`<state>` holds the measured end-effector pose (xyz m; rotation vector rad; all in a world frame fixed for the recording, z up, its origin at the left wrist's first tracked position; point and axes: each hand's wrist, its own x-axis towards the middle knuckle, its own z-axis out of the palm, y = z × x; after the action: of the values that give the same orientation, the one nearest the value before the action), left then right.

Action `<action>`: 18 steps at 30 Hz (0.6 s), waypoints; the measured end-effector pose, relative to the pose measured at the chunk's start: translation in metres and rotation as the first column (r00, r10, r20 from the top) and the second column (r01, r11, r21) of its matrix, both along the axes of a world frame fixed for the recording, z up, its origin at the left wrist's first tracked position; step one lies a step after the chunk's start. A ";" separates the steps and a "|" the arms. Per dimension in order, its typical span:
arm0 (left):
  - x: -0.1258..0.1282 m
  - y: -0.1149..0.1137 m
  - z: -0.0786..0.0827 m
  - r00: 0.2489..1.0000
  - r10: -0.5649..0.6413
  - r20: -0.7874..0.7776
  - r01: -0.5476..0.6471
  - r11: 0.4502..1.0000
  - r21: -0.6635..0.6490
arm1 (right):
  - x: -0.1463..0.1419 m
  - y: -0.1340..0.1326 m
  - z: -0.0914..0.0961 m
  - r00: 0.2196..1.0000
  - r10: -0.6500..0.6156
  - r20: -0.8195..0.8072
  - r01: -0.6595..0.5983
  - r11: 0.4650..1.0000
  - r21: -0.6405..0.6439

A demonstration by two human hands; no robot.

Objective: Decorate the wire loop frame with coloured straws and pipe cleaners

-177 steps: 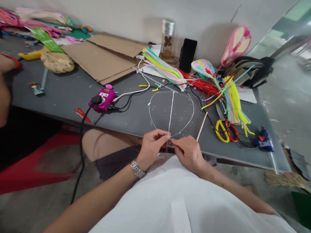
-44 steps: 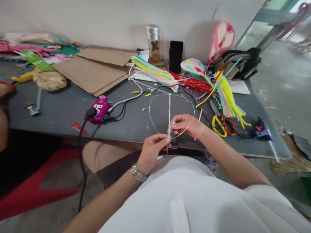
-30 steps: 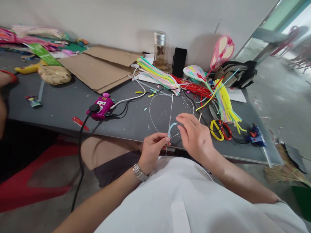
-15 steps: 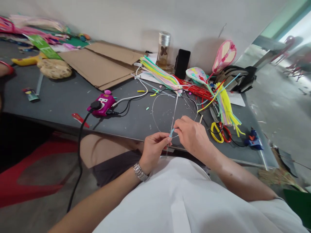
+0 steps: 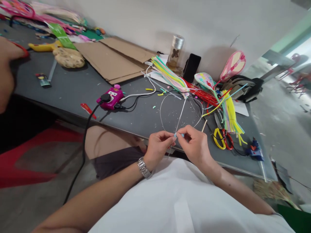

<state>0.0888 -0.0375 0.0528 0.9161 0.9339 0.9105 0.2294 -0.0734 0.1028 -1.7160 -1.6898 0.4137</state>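
A thin wire hoop (image 5: pixel 160 113) with a straight wire (image 5: pixel 181 113) across it rises from my fingers, over the table's front edge. My left hand (image 5: pixel 159 145), with a metal watch on the wrist, pinches the foot of the wires. At that spot a short light-blue pipe cleaner (image 5: pixel 175 135) wraps round them. My right hand (image 5: pixel 194 142) is closed, thumb and forefinger pinching the blue pipe cleaner just right of the left fingertips. Both hands almost touch. The lower wire ends hang toward the white shirt, partly hidden by the fingers.
Bundled pipe cleaners (image 5: pixel 171 76), scissors (image 5: pixel 220 139) and a blue glue gun (image 5: pixel 255 150) lie beyond and right. A purple power socket (image 5: pixel 111 98) with cables sits left. Cardboard (image 5: pixel 121 60), a bottle (image 5: pixel 176 51) and a phone (image 5: pixel 192 68) are behind. Another person's hand (image 5: pixel 9 61) is far left.
My right hand has come down beside my left fingertips. The blue pipe cleaner, upright before, now lies sideways around the wires. The whole view has shifted and tilted slightly.
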 end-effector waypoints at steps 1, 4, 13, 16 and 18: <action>0.000 0.000 -0.001 1.000 0.007 -0.003 -0.007 1.000 0.001 | -0.001 -0.002 -0.002 1.000 -0.007 -0.013 0.007 1.000 0.012; 0.001 0.000 -0.001 0.999 0.033 -0.010 -0.033 0.999 0.007 | -0.003 -0.006 -0.008 0.999 -0.019 -0.042 0.021 0.999 0.049; -0.001 -0.003 -0.005 0.999 0.050 -0.010 -0.050 0.997 -0.062 | -0.010 -0.012 -0.024 0.959 0.188 0.213 -0.245 0.927 0.284; -0.001 -0.004 -0.006 0.998 0.064 -0.011 -0.064 0.997 -0.040 | -0.012 -0.014 -0.023 0.918 0.216 0.333 -0.326 0.889 0.321; -0.002 -0.004 -0.006 0.998 0.061 -0.006 -0.061 0.998 -0.033 | -0.012 -0.015 -0.023 0.906 0.213 0.366 -0.340 0.882 0.328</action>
<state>0.0865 -0.0412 0.0467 0.8659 0.9826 0.9424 0.2177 -0.0883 0.0799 -1.2984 -2.1028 -0.0844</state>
